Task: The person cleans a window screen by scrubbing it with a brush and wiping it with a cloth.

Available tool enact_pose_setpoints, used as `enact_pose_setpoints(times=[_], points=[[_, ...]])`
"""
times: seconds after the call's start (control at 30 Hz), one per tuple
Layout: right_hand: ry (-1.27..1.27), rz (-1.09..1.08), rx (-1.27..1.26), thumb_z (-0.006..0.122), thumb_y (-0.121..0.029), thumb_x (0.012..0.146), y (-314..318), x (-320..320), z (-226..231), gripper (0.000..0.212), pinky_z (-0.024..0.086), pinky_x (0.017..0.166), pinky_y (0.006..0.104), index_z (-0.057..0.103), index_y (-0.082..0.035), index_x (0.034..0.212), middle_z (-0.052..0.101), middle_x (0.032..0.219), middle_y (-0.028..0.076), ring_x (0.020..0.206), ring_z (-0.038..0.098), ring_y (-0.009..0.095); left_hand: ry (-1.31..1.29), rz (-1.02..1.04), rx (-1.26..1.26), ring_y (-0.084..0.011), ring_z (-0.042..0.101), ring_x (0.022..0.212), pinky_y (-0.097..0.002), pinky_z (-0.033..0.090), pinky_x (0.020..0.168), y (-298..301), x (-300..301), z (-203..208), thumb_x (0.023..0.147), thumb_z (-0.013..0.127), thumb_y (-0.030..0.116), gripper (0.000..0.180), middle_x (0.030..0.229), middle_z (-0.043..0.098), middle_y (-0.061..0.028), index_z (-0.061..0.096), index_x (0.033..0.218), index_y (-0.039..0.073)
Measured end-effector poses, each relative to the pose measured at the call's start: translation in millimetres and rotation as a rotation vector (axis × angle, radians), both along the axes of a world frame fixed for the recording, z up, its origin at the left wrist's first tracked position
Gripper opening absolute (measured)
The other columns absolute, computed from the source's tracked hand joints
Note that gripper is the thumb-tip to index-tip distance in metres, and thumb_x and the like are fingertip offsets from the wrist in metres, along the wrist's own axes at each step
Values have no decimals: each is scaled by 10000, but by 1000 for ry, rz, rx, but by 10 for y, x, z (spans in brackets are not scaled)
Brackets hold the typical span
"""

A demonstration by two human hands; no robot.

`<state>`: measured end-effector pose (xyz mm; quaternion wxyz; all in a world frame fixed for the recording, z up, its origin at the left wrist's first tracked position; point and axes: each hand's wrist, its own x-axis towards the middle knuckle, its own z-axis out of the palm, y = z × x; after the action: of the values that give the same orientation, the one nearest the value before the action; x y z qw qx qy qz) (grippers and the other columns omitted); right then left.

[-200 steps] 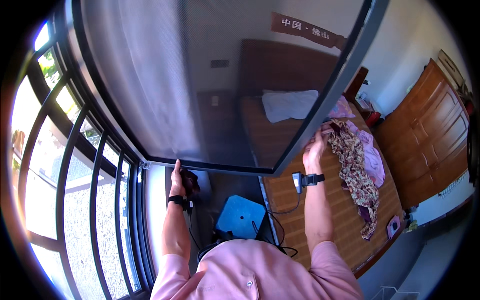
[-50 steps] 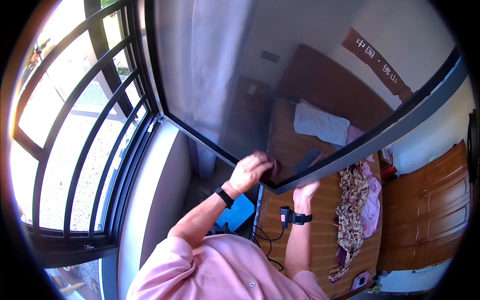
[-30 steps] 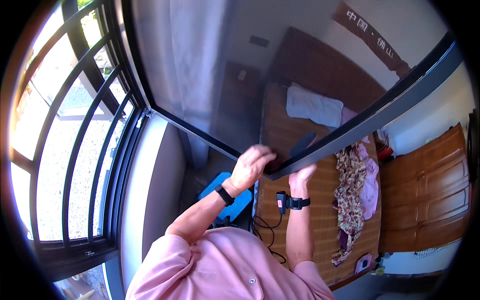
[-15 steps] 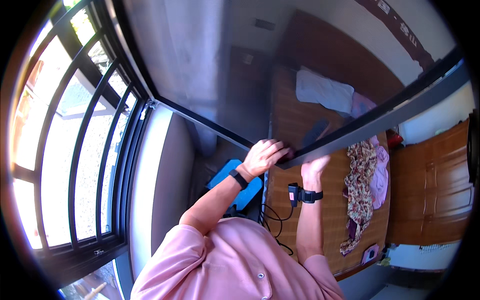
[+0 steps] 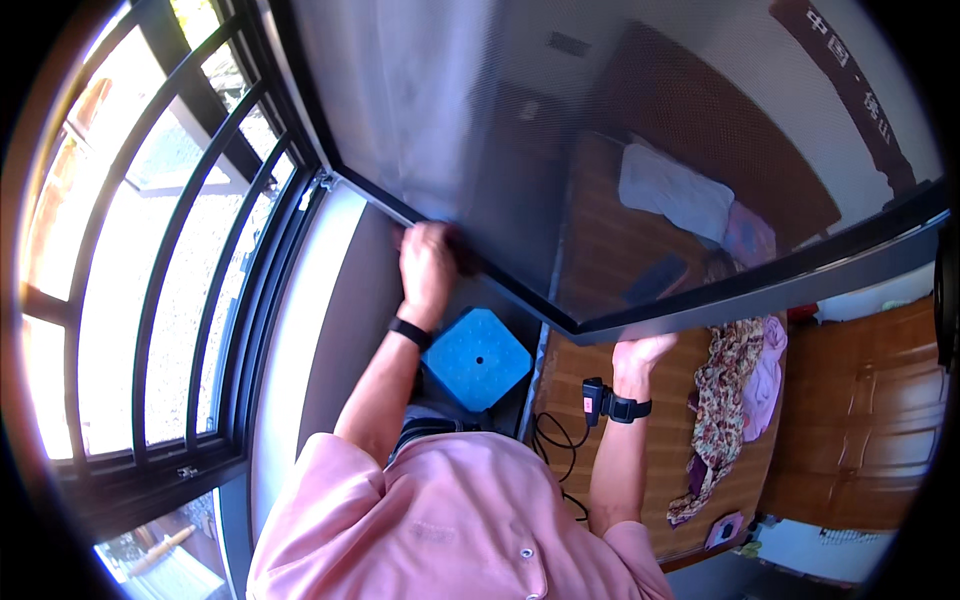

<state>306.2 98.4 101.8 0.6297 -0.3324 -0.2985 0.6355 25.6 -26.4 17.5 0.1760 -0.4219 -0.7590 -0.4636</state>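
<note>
A large window screen in a dark frame stands swung out into the room, its mesh in front of me. At the lower left edge of that frame is my left hand, bent and blurred by motion. Its fingers close on a dark reddish cloth, pressed to the frame; most of the cloth is hidden. My right hand holds the frame's lower edge near the corner, with the fingers hidden behind it. Both wrists wear black bands; a small box and black cable hang by the right one.
Window bars and a white sill run along my left. Below stands a blue stool. On the right is a bed with a brown mat and patterned cloth, then a wooden cabinet.
My left hand has slid from the frame's corner up and left along its lower edge, with the cloth. The right hand stays at the frame. More of the blue stool shows.
</note>
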Motion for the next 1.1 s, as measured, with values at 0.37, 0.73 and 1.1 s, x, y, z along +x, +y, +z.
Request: enact_pose_setpoints(times=[0.37, 0.73, 1.1], points=[[-10, 90, -16, 488, -277, 1000, 127, 119, -127, 361, 420, 1039, 357, 571, -51, 1270, 587, 1238, 34, 1174, 535, 184, -71, -108, -211, -319, 627, 893, -416, 530, 777, 12, 515, -12, 741, 660, 27, 201, 928, 623, -120, 679, 936, 71], [-12, 19, -15, 485, -257, 1011, -11, 85, -164, 316, 443, 976, 345, 600, -38, 1207, 616, 1128, 32, 1051, 572, 178, -64, -204, -148, -341, 656, 825, -420, 571, 757, 84, 919, 136, 694, 725, 61, 199, 935, 595, -150, 611, 853, 26], [-4, 0, -21, 495, -272, 1014, -145, 106, -57, 324, 440, 999, 354, 586, -28, 1207, 617, 1166, 40, 1073, 571, 177, -243, -107, 347, -293, 655, 900, -382, 537, 818, -114, 686, 607, 789, 683, -44, 197, 939, 680, -121, 709, 960, 51]])
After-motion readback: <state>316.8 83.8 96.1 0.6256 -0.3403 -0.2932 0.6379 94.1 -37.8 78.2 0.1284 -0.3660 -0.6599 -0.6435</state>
